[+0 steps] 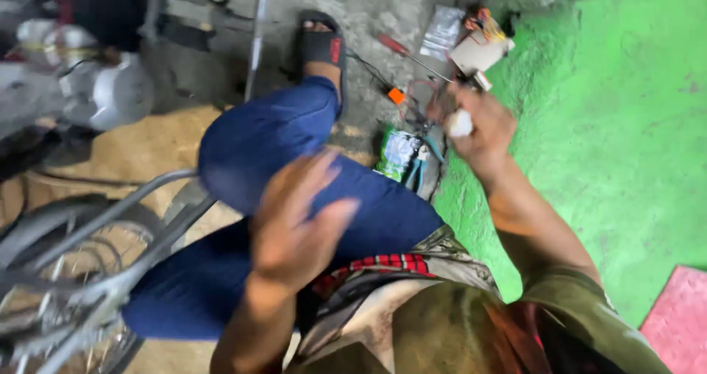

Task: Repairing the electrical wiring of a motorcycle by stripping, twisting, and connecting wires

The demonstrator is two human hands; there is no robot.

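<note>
From the head camera, the person sits on a grey concrete floor [368,6] with a bright green painted patch [626,124] to the right and a pink mat [681,319] at the lower right corner. A bent leg in blue trousers [294,190] crosses the middle, its foot in a black sandal [322,44]. A bicycle wheel and frame [88,263] fill the lower left. Beyond the knee lie a red-handled screwdriver [401,50], a small orange part [396,95], a clear plastic bag [442,32], a green packet [396,153] and a cardboard piece with wires [479,50]. The left hand [298,223] is blurred, fingers loosely spread over the thigh, holding nothing that can be seen. The right hand [479,127] is raised above the clutter, closed around a small white object [460,124] which peeks out at its left side.
</note>
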